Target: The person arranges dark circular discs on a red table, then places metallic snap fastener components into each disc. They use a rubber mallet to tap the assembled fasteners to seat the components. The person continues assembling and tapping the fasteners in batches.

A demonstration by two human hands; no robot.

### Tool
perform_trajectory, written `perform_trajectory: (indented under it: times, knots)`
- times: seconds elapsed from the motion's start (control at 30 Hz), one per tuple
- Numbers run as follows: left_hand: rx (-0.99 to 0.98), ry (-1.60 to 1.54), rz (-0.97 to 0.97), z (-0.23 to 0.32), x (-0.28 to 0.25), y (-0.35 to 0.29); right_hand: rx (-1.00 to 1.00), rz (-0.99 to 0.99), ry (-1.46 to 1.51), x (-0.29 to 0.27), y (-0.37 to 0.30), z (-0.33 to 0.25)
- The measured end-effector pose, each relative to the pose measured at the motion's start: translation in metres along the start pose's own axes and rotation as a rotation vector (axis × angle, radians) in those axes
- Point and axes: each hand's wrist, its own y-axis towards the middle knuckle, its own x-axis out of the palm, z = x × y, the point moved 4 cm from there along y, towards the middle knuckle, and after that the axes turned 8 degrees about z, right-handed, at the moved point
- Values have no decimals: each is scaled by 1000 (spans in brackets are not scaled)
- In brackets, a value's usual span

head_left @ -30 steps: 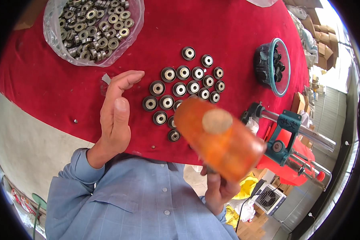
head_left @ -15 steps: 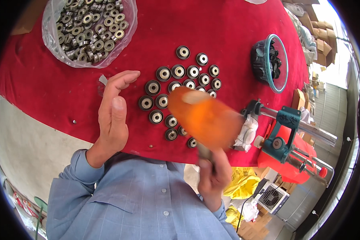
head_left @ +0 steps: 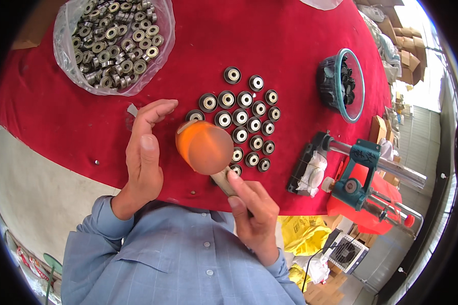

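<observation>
My right hand is closed around the handle of an orange mallet. Its thick round head hangs over the left part of a group of black round pieces with metal bearings in their centres, hiding some of them. To the left of the mallet, my left hand holds nothing. Its fingers are stretched out, with the thumb apart, and the palm faces the group. Whether the mallet head touches any piece, I cannot tell.
A clear plastic bag full of loose metal bearings sits at the far left of the red cloth. At the right are a clear tub of black parts and a green hand press with a steel shaft. Yellow bags lie below the table.
The mallet has swung left, from the right side of the bearing group to its left side, and my right hand moved with it. My left hand has barely moved.
</observation>
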Motion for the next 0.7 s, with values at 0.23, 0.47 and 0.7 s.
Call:
perform_trajectory:
  times: [0.23,0.47,0.7]
  knots:
    - [-11,0,-14,2,2,0,18,101,36,-2,17,4]
    - [20,2,4,-1,3,1,-64,335,166,-16,26,6]
    - [13,32,-7,1,3,-1,-104,268,-64,-26,48,21]
